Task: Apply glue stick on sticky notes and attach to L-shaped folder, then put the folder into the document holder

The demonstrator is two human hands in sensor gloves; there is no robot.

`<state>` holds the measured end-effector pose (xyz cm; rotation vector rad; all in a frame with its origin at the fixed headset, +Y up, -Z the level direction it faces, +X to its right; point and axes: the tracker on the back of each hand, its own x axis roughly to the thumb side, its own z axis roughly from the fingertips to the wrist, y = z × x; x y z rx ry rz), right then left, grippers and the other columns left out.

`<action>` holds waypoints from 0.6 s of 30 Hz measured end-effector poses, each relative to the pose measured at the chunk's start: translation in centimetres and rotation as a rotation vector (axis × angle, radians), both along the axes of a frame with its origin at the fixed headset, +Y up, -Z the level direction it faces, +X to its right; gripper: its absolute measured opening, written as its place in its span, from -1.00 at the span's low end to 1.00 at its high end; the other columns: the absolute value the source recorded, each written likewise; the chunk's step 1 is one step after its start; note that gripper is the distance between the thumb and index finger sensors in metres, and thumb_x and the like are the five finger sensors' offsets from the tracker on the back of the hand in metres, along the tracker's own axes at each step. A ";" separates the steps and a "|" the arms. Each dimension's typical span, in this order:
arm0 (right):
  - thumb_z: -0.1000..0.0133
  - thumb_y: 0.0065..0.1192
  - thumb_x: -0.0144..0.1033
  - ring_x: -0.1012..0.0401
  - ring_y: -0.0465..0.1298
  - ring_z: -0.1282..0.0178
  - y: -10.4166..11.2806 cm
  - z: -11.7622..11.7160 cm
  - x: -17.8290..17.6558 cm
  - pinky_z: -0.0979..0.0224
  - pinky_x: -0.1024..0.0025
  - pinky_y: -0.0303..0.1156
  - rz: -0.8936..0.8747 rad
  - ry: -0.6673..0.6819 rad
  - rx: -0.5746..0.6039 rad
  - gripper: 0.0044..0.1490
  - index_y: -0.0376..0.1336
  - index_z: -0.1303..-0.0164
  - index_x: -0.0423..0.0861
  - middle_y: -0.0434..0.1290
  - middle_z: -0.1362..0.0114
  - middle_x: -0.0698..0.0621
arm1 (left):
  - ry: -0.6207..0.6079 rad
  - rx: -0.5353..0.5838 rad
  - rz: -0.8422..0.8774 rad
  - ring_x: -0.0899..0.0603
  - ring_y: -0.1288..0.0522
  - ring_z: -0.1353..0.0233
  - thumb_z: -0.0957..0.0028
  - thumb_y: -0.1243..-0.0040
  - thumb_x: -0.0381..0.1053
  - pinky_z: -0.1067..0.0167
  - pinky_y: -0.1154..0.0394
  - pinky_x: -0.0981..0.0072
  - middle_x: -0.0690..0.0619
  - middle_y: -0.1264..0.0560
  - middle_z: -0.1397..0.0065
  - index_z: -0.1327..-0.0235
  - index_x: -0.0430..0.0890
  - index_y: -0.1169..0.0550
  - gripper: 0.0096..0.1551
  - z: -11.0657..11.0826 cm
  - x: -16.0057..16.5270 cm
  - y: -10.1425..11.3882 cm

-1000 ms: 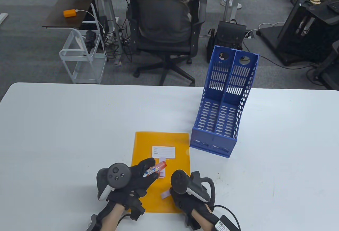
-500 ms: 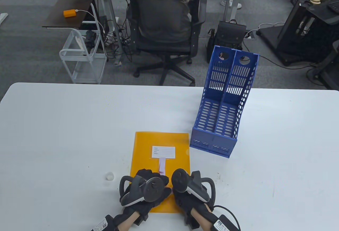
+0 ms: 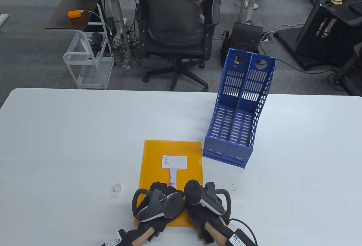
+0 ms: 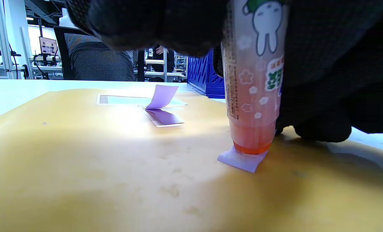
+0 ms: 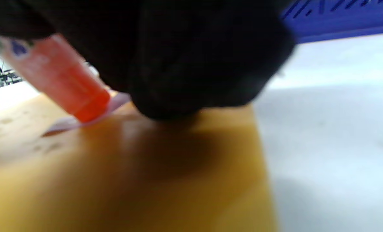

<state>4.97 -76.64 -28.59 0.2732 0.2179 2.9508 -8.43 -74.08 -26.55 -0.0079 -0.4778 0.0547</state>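
Down at the near edge of the white desk (image 3: 56, 133), my two gloved hands sat close together over the lower part of the orange folder (image 3: 158, 155), which lay flat on the desk. My left hand (image 3: 158, 200) was curled around the glue stick (image 4: 254, 80), holding it nearly upright with its orange tip pressed onto a small purple sticky note (image 4: 241, 159) lying on the folder; from above, the hand and its tracker hid both the stick and that note. My right hand (image 3: 202, 200) rested just beside it, a dark gloved fingertip (image 5: 178, 96) coming down on the folder right next to the note, but the blurred wrist view did not let me tell whether the fingers were curled or straight. Farther up the folder, a white label (image 3: 174, 161) lay flat, and another purple sticky note (image 3: 172, 176) sat just below it, one end curling upward. A small white cap (image 3: 116, 187) stood on the desk to the left of the folder, apart from it. The blue document holder (image 3: 240, 110), with two slotted compartments, stood on the desk beyond the folder's far right corner.
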 end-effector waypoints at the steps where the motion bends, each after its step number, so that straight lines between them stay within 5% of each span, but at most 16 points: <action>1: 0.00 0.49 -0.15 0.18 0.66 0.61 0.0 0.1 -0.1 0.66 0.47 0.55 0.025 0.004 0.018 -0.47 0.54 0.08 -0.31 0.69 0.31 -0.08 | 0.000 0.002 -0.004 -0.13 -0.57 0.09 0.10 -0.45 0.30 -0.35 -0.36 -0.25 -0.03 -0.65 0.26 -0.01 0.02 -0.69 -0.47 0.0 0.0 0.0; 18: 0.03 0.53 -0.09 0.17 0.65 0.60 -0.1 0.5 -1.1 0.63 0.44 0.54 0.155 0.014 0.070 -0.48 0.55 0.11 -0.25 0.68 0.34 -0.03 | 0.012 -0.007 -0.110 -0.13 -0.57 0.07 0.11 -0.45 0.32 -0.37 -0.34 -0.26 -0.01 -0.65 0.28 0.01 0.03 -0.69 -0.47 0.4 0.1 0.5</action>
